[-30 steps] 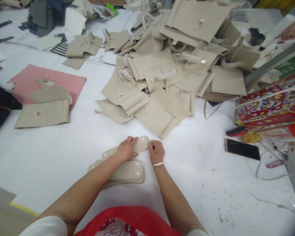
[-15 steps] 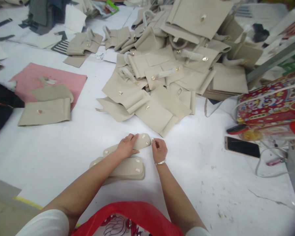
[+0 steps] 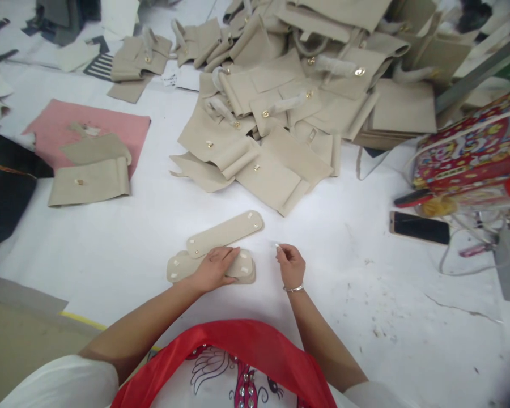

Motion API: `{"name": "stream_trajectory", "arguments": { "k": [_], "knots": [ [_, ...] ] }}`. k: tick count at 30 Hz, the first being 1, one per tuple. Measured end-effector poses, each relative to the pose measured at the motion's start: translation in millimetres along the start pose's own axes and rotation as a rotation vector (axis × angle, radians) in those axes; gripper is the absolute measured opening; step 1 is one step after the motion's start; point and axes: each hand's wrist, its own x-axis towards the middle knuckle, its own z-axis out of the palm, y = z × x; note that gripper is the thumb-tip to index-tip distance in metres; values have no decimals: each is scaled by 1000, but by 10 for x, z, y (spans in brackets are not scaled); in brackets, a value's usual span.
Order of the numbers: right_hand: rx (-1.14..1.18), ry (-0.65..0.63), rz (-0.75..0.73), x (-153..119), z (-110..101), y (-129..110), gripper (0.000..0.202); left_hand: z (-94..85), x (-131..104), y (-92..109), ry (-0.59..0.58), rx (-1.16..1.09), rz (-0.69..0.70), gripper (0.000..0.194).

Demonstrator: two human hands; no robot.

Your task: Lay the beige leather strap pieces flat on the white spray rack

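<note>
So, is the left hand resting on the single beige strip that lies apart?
No, the left hand rests on the stack of strips, while the single strip lies untouched just beyond it.

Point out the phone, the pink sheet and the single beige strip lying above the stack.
phone [image 3: 420, 228], head view, middle of its dark screen.
pink sheet [image 3: 110, 122], head view, bare upper right part.
beige strip [image 3: 224, 233], head view, middle of its top face.
</note>
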Motion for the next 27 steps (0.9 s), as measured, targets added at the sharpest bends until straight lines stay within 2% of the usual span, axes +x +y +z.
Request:
{"name": "stream_trajectory", "arguments": {
  "k": [3,6,8,10,12,15,17,18,20,22,24,27],
  "knots": [
    [107,-64,83,29,2,-41,26,3,-46,21,74,-78,-30,77],
    [250,-94,211,126,-44,-2,28,-151,-105,60,142,-192,-86,68],
    [330,-104,303,185,-82,12,29,-272,-130,89,187,-316,-193,64],
    [392,-116,358,202,-100,-42,31,-345,-114,111,187,-432,-302,63],
    [501,-163,397,157,-81,-181,31,-347,-48,124,164,-466,-326,64],
    [741,-390,477,-3,41,-457,32,-256,92,108,148,-498,-285,68],
    [823,-551,519,-119,174,-580,32,-202,153,52,129,-699,-299,69],
    [839,-577,540,-165,246,-605,32,-198,160,9,112,-842,-309,70],
    [847,-520,585,-220,380,-587,33,-264,125,-92,92,-1100,-326,71],
    [835,-431,615,-231,478,-522,35,-440,53,-175,120,-1208,-346,69],
    [817,-425,607,-220,526,-462,35,-683,11,-196,204,-1107,-379,69],
    [772,-485,581,-190,505,-412,35,-952,141,-87,353,-595,-373,75]
  ]
}}
